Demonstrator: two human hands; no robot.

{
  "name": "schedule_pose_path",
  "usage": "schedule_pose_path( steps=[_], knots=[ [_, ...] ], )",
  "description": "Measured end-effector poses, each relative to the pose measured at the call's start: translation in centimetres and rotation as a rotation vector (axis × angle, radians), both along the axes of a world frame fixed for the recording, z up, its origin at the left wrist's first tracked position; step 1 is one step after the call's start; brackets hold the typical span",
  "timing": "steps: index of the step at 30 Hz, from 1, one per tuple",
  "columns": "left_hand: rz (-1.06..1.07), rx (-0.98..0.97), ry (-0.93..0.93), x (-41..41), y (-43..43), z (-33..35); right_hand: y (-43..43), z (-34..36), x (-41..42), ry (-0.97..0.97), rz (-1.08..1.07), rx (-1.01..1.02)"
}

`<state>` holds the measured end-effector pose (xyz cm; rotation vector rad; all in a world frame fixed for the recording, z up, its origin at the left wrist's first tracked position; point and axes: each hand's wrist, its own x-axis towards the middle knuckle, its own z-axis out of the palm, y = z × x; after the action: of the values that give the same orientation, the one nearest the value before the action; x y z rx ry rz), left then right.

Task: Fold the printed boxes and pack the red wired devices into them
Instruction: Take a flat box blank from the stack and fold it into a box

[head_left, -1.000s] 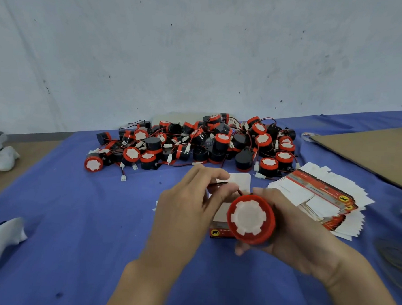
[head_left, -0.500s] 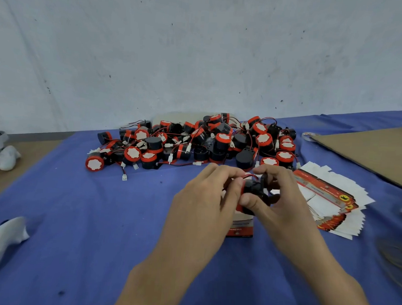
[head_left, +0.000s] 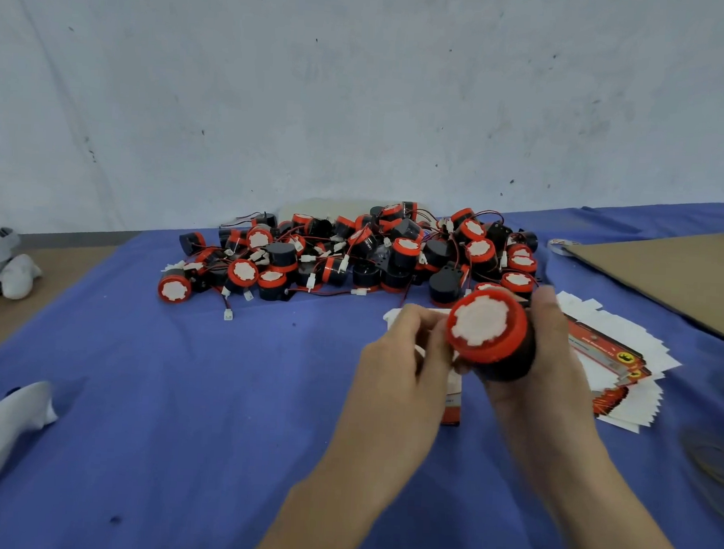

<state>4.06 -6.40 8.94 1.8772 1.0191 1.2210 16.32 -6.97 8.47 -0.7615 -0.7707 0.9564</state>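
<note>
Device (head_left: 481, 324) is facing us again; our right grip (head_left: 556, 381) is clamping it; left grip (head_left: 397, 368) is curling alongside, hold unclear; box (head_left: 452, 398) is waiting.

No text readable anywhere. Stack of flat printed boxes (head_left: 607, 362): red panels with a grey strip carrying lines of print, too blurred to read. Yellow round emblem (head_left: 623, 357) with a dark figure on the top blank, and a second one just beside it on the blank below; the figure cannot be made out. Folded box (head_left: 452, 400) under the hands: white and red side panel with a small line of dark print, too small to read. No numbers or brand name legible.
</note>
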Motion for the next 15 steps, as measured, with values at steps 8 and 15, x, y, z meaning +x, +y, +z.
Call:
schedule_pose_path(
  steps=[8, 15],
  knots=[
    [-0.11, -0.435, -0.243, 0.9, -0.2, 0.5, -0.3, -1.1, 0.2, -0.505, -0.342, 0.244],
    [-0.029, -0.622, -0.662, -0.8, 1.4, 0.7, 0.5, -2.2, 0.7, -0.962, -0.32, 0.224]
  ],
)
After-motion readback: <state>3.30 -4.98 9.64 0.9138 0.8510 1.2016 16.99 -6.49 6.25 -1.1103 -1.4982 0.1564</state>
